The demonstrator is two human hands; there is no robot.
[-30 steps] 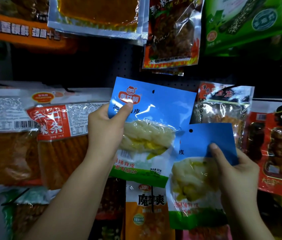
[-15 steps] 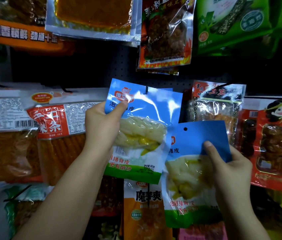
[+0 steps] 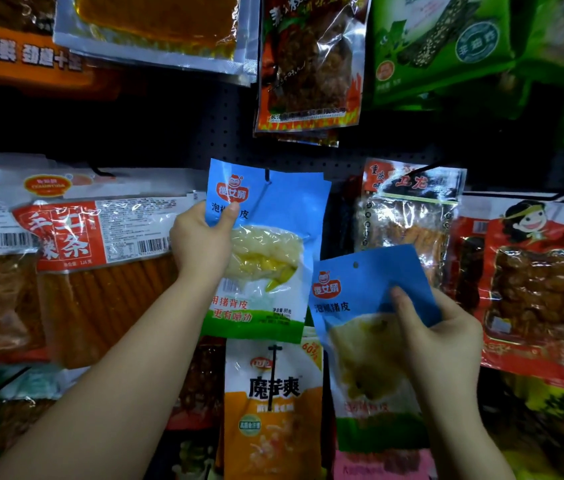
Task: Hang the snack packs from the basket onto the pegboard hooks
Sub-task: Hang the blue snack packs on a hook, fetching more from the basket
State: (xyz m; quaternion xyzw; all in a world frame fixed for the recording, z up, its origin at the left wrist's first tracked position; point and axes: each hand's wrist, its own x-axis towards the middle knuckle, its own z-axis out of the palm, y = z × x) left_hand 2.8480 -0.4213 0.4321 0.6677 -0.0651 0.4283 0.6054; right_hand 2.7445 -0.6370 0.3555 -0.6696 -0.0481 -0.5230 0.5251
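At the pegboard (image 3: 176,133), your left hand (image 3: 200,242) pinches a blue snack pack (image 3: 266,251) by its left edge, thumb across the front just under the logo, and the black hook (image 3: 267,175) shows through the hole in the pack's header. Your right hand (image 3: 436,344) is closed on a second blue pack (image 3: 367,306) of the same kind, thumb on the front of the blue header, fingers behind, its punched hole free and unhooked, low and right of the first. The 2 hands are apart, each clamped on its own pack. No basket is in view.

These pouches look light and limp: glossy film, likely slick, with a soft lump of food in the clear window that will probably drag the bottom down and let the top fold. The flat header seems the only stiff part, so take hold there, close beside the hole, and keep the film taut as it meets the hook. Packs of red strips (image 3: 100,258) and an orange pouch (image 3: 273,403) crowd the neighbouring hooks.
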